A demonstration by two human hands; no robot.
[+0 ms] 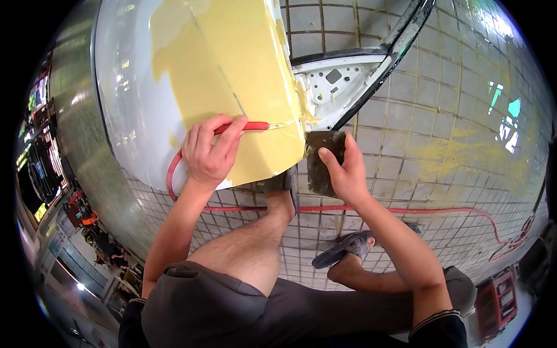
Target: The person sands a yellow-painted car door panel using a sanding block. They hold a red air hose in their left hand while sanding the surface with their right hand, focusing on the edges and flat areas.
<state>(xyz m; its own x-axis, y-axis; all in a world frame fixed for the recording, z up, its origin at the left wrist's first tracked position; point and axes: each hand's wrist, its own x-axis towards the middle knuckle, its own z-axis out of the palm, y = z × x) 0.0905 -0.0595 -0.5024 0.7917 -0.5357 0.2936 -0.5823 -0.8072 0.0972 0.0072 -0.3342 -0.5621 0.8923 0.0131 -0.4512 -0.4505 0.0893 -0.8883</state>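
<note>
A white car door panel (130, 87), broadly coated with yellow body filler (232, 64), lies before me. My left hand (212, 152) is closed around the end of a red hose (250, 126), whose thin pale tip points right, over the filler near the panel's right edge. My right hand (349, 171) grips a dark, flat, rectangular putty spreader (322, 171) just beyond that edge, thumb on its face. Yellow smears mark the edge beside the door's perforated white mirror corner (333, 81). Whether the hose tip touches the filler I cannot tell.
The red hose runs across the tiled floor (400, 151) under my arms and coils at the far right. My sandalled feet (348, 249) stand near the panel. A dark window frame (400, 43) extends up right. A red rack (496, 304) sits at lower right.
</note>
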